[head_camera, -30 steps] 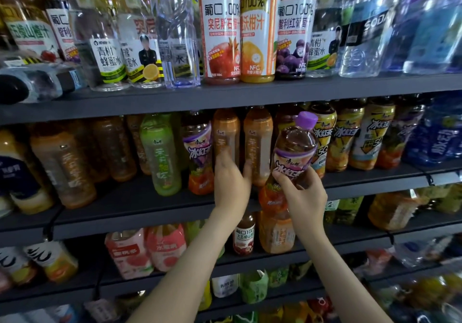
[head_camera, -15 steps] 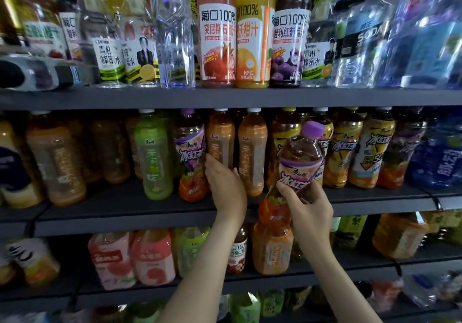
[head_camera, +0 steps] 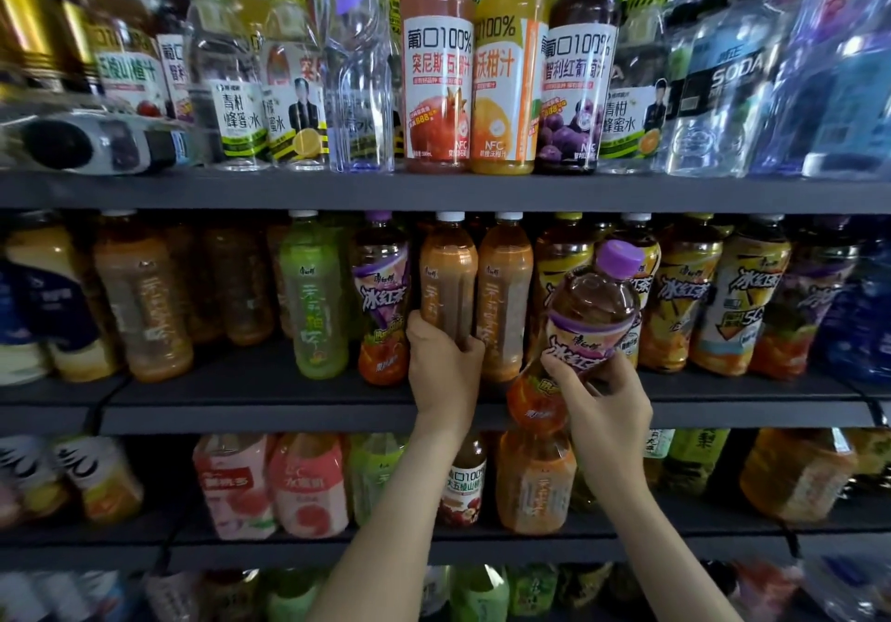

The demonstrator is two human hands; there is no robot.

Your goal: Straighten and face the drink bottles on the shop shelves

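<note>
The right hand (head_camera: 602,400) grasps a purple-capped clear plastic bottle of reddish tea (head_camera: 590,313) at its purple label, thumb and fingers curled about the waist. This bottle is off the shelving. It hangs in front of the middle dark grey metal shelf (head_camera: 241,400), tilted with its cap to the upper right and its orange base overlapping the shelf's front edge. The left hand (head_camera: 443,371) is clasped round the lower part of a white-capped plastic bottle of cloudy orange-brown drink (head_camera: 448,279), thumb on the bottle's left side and fingers wrapped round its right; that bottle stands upright at the front of the middle shelf. Just beside it on the right stands a second orange-brown bottle (head_camera: 504,293) of the same kind. Just to its left is a shelved purple-labelled tea bottle (head_camera: 381,298) that matches the one in the right hand, then a tall pale green bottle (head_camera: 313,303). To the right of the held bottle, partly behind it, a row of yellow-labelled tea bottles (head_camera: 680,293) faces forward. On the upper shelf (head_camera: 434,192) a red juice bottle (head_camera: 436,81), an orange juice bottle (head_camera: 508,86) and a dark purple juice bottle (head_camera: 576,81) stand side by side, all white-labelled, and at the far left a clear bottle (head_camera: 96,144) lies on its side. The lower shelf (head_camera: 241,554) carries pink-labelled bottles (head_camera: 270,481) left of the forearms. The edges of the view are blurred.
</note>
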